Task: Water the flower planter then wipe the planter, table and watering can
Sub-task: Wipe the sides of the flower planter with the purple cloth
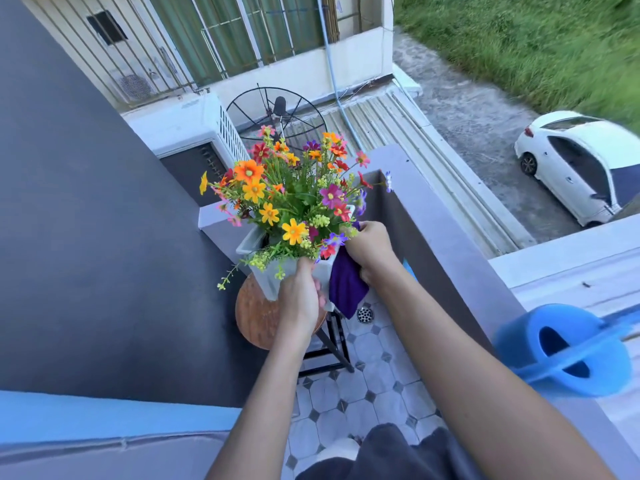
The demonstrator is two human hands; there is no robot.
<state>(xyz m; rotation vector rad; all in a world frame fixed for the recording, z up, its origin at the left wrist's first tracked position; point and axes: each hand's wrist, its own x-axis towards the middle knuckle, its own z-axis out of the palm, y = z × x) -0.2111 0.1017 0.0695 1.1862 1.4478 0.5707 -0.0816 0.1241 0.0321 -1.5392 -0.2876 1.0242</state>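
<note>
A white rectangular planter (268, 284) full of orange, yellow, red and purple flowers is lifted and tilted above a small round wooden table (254, 317). My left hand (299, 296) grips the planter's near end from below. My right hand (369, 249) presses a purple cloth (346, 287) against the planter's right side. A blue watering can (562, 355) stands on the balcony ledge at the right, apart from both hands.
A dark wall (86, 237) closes the left side. The grey balcony parapet (433, 216) runs along the right, with a drop to a road and a white car (578, 164) beyond. The tiled floor (363, 393) has a drain (365, 314).
</note>
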